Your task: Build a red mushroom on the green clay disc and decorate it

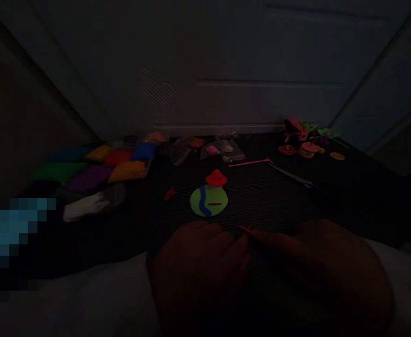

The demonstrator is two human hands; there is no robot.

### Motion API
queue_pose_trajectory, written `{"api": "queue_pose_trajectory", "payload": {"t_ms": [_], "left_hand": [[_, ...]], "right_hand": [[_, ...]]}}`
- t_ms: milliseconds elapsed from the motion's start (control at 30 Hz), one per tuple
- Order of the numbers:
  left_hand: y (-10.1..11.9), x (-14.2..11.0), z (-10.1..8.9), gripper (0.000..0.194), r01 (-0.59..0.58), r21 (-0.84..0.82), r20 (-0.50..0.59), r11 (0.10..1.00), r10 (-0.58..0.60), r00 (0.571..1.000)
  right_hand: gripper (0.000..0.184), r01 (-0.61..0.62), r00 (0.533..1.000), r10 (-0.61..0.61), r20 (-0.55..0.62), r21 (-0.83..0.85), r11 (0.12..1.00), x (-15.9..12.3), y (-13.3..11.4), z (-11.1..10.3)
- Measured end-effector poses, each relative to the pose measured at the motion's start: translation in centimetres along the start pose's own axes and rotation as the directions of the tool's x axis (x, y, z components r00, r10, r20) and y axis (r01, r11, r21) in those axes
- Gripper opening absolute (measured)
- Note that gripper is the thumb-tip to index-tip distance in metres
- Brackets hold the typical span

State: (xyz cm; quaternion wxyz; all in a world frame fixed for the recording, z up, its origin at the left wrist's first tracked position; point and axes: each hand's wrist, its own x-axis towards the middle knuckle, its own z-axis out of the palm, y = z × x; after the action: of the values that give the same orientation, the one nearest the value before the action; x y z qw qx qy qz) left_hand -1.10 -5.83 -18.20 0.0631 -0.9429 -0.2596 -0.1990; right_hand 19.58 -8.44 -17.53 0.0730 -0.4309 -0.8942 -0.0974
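In dim light, my right hand (pixel 328 262) reaches in from the right with its fingers pinched on a thin reddish strip (pixel 244 229). My left hand (pixel 201 257) is curled beside it, fingertips close to a small red bit at the strip. What the left fingers hold, if anything, is hidden. Just beyond lies a flat green clay disc (pixel 194 199) with a wavy blue band (pixel 202 199) and a short dark red strip (pixel 214 204). A red cone-shaped clay roof (pixel 216 178) on a pale base sits at its back edge.
Bags of coloured clay (pixel 91 178) fill the left side. Small clear bags (pixel 231 150) lie at the back. A pink stick tool (pixel 249 163), scissors (pixel 293 176) and a red clay lump (pixel 171 194) are on the dark table. Finished clay figures (pixel 308 150) stand back right.
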Motion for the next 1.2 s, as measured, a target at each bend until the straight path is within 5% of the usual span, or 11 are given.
{"api": "queue_pose_trajectory", "payload": {"t_ms": [433, 700, 833, 1033, 1200], "left_hand": [[-0.1, -0.2, 0.1, 0.017, -0.007, 0.023, 0.018, 1.0, 0.007, 1.0], [0.0, -0.1, -0.1, 0.016, -0.011, 0.022, -0.02, 1.0, 0.011, 1.0], [-0.3, -0.1, -0.1, 0.013, 0.057, -0.042, 0.054, 0.997, -0.055, 0.997], [-0.5, 0.4, 0.0, 0.016, 0.224, -0.073, 0.14, 0.972, -0.212, 0.967], [-0.6, 0.6, 0.0, 0.018, 0.186, -0.092, 0.205, 0.978, -0.164, 0.965]], "right_hand": [[0.045, 0.022, 0.997, -0.024, 0.072, 0.032, 0.999, 0.4, 0.2, -0.2], [0.036, -0.175, 0.984, 0.166, 0.059, 0.39, 0.904, 0.4, 3.0, -1.3], [0.031, -0.28, 0.956, 0.238, 0.169, 0.303, 0.911, 1.1, 5.3, 0.2], [0.025, -0.033, 0.997, 0.043, -0.063, 0.147, 0.989, 2.0, 5.8, 0.5], [0.024, 0.169, 0.986, -0.161, -0.05, 0.284, 0.944, 3.5, 3.5, 0.1]]}}
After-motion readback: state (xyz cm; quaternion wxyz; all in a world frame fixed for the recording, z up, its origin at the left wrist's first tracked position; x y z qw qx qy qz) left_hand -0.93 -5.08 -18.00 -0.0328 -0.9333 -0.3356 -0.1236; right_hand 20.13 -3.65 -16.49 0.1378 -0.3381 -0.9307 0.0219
